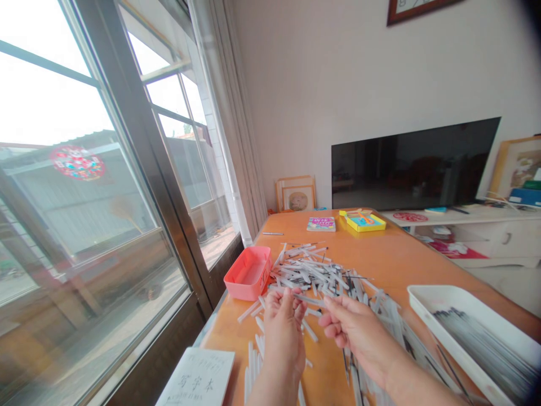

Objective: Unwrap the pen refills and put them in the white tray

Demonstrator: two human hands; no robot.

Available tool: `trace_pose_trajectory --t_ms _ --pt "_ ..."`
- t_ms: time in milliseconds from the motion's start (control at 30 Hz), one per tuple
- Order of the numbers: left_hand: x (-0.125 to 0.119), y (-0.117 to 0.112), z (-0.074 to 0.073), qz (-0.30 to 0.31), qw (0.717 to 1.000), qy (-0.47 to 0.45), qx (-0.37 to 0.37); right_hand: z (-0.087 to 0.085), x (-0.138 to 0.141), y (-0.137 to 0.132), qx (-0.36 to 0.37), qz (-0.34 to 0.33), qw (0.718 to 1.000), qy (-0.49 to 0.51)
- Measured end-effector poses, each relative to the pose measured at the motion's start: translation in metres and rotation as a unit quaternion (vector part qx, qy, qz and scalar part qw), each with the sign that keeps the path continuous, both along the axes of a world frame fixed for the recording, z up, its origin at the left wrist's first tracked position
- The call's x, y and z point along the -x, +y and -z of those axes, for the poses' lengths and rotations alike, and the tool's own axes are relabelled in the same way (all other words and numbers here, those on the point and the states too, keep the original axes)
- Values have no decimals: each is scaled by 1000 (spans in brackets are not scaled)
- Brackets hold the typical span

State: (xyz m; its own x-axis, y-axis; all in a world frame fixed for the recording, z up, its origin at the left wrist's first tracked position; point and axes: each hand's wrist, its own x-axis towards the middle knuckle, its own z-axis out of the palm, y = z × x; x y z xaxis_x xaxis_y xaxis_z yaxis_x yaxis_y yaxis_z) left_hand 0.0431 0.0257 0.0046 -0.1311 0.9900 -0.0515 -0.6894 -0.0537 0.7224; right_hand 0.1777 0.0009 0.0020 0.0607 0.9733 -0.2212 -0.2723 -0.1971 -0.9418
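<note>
Over the table's near part, my left hand (285,321) and my right hand (349,324) are side by side, fingers closed. A slim translucent plastic tube (309,300) spans the gap, its left end pinched in my left fingers and its right end at my right fingertips. The fingers hide both ends. Just beyond my hands lies a loose pile of similar whitish tubes (302,268) mixed with thin black pieces. More tubes (253,361) lie near my left forearm, and others (386,313) spread behind my right hand.
A pink open box (247,293) stands left of the pile. At right, a white tray (416,293) holds thin dark-tipped rods. A notebook (203,366) lies front left. Farther back are a pen (273,233), a pink booklet (321,224) and a yellow tray (372,226). Windows border the left.
</note>
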Motion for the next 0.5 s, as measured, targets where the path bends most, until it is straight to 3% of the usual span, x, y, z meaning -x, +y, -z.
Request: trace_pose_trajectory --t_ms 267,500 --pt "0 -4 -5 41 998 48 -11 -2 -6 2 -36 11 996 78" --pt "-10 -6 1 40 999 23 -2 -1 -3 3 -53 50 995 67"
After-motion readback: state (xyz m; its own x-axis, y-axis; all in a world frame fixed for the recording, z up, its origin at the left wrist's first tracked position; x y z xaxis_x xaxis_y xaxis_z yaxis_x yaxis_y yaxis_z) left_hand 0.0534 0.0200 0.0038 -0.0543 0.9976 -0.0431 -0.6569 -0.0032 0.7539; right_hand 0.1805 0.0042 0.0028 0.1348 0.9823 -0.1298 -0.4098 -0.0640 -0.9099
